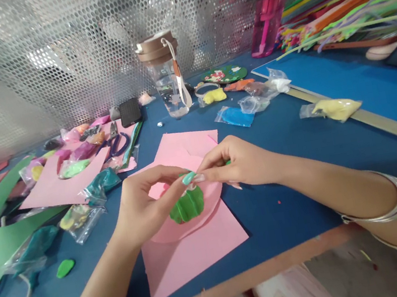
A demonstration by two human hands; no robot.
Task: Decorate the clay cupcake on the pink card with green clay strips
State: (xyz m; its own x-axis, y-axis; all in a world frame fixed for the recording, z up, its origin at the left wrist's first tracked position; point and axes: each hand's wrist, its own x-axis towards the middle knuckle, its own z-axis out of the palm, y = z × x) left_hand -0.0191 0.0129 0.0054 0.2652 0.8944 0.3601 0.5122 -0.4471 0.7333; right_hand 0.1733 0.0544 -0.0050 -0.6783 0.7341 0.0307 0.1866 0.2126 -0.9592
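Observation:
My left hand (143, 207) and my right hand (237, 162) meet over a round pink paper disc (208, 203) that lies on a pink paper sheet (190, 257). On the disc sits a green clay leaf shape (188, 206) with pressed ribs. Both hands are pinched together just above the leaf, fingertips touching. A bit of green clay shows between my right fingers. A silver bangle (396, 200) circles my right forearm.
Blue table top (293, 162) with a wooden front edge. At left lie bags of coloured clay (80, 218), scissors (116, 142), a phone (129, 112), green and pink paper. A clear tumbler (166, 75), pink bottle (270, 2) and coloured foam strips (350, 4) stand behind.

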